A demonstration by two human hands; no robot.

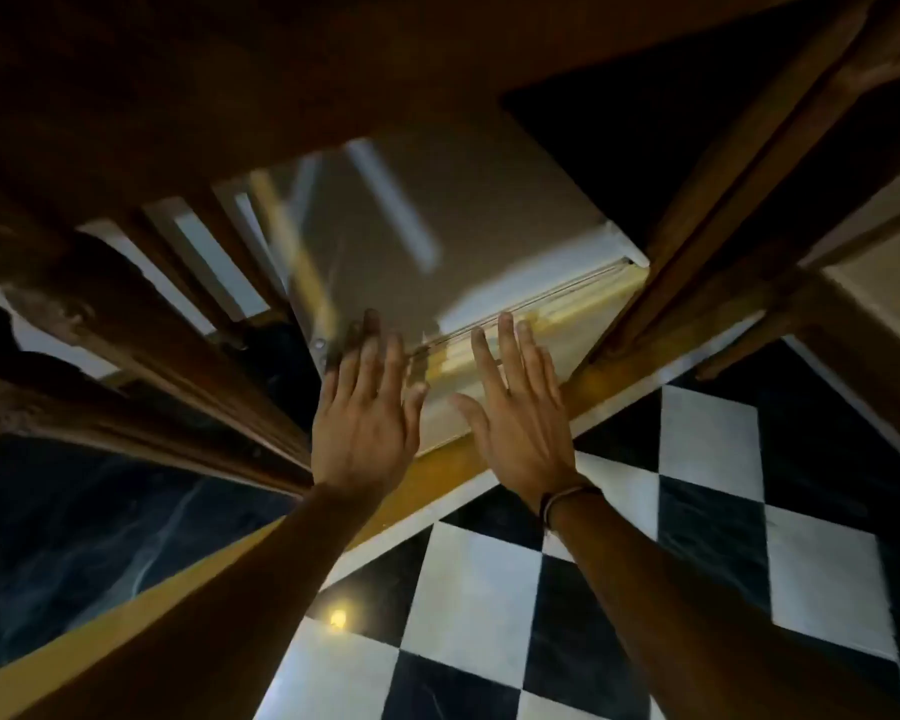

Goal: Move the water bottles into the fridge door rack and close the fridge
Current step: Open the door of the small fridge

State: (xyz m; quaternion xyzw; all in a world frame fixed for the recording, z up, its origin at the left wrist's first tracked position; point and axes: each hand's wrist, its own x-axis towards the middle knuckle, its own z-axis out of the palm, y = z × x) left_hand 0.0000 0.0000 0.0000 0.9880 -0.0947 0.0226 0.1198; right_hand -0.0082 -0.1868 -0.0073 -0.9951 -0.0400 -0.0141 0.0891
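Head view: left hand [367, 423] and right hand [520, 418], fingers spread, flat against fridge door [437, 236].

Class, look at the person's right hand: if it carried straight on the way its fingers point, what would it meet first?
Most likely the pale, blurred fridge door: the open right hand points at it with fingers spread. Whether they already touch it is unclear.

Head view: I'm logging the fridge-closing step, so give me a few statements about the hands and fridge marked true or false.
1. Both hands, left hand and right hand, are open and flat. True.
2. The left hand holds a water bottle. False: it holds nothing.
3. The pale white fridge door lies ahead of the fingers. True.
4. The floor is plain wood. False: black-and-white chequered floor tiles.
5. A dark wristband is on the right wrist. True.
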